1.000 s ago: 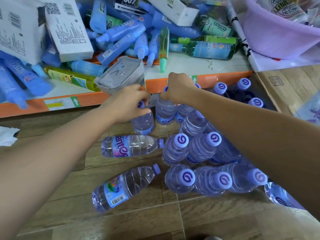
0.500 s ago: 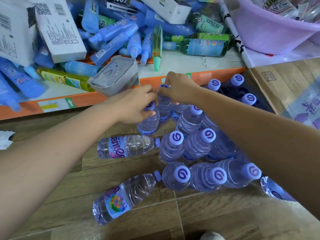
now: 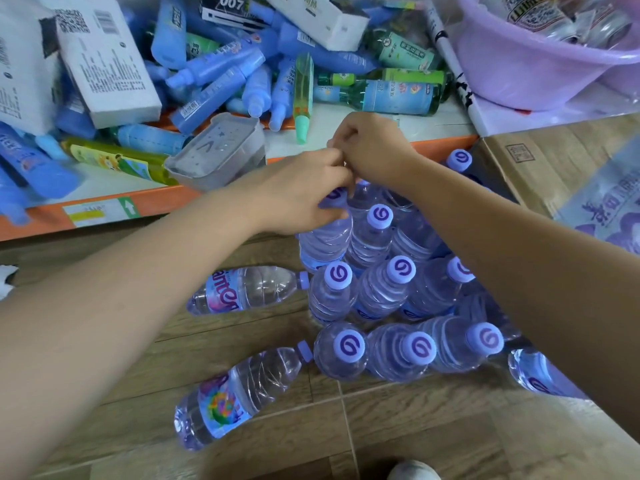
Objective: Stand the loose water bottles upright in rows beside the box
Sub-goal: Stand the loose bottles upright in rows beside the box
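From the head camera, the upright water bottles [image 3: 381,292] stand caps-up in rows on the wooden floor [image 3: 398,427]. They sit toward its far edge under the orange-edged shelf [image 3: 104,211], just beside the cardboard box [image 3: 512,161] on the right.

Two bottles lie flat to the left of the rows. The farther lying bottle [image 3: 249,289] has its long axis running left to right, with its cap touching the rows. The nearer lying bottle [image 3: 239,393] lies diagonally, its cap pointing up-right at the front row.

The shelf carries heaped blue tubes [image 3: 214,74] and a tipped grey tub [image 3: 214,150]. A purple basin [image 3: 519,71] holds packets.

Both arms reach forward. The left hand [image 3: 304,192] pinches the cap of the gripped bottle [image 3: 325,240], which stands upright at the rows' far-left corner. The right hand [image 3: 374,150] has curled fingers that meet the left hand's fingertips, and I cannot tell whether it grasps anything.
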